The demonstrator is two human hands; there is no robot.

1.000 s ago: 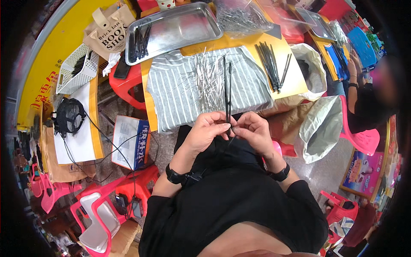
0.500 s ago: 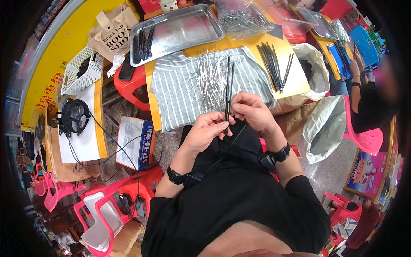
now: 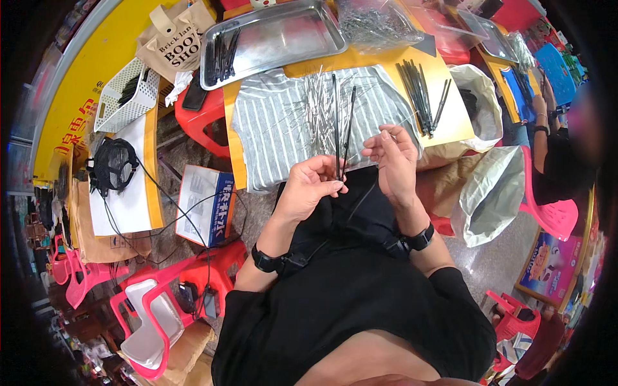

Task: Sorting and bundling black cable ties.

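Two slim black rods (image 3: 336,122) stand nearly upright, pinched at their lower ends between the thumb and fingers of my left hand (image 3: 308,192). Their tops spread apart in a narrow V. To the right, my right hand (image 3: 396,164) is raised clear of the rods, its fingers loosely bent and apart, with nothing visible in it. Beyond both hands, a pile of thin silvery metal pins (image 3: 320,109) lies on a grey-and-white striped cloth (image 3: 261,128). More black rods (image 3: 415,96) lie in a fanned bunch right of the cloth.
A metal tray (image 3: 283,48) with black rods sits at the back, beside a clear bag of metal pieces (image 3: 380,26). Left are a white basket (image 3: 109,109), a phone (image 3: 195,93) and a box (image 3: 205,206). A pale sack (image 3: 486,193) stands right; a co-worker (image 3: 560,154) sits beyond.
My right hand has come away from the rods, moving right, and its fingers have loosened. The two rods in my left hand now spread further apart at their tops.
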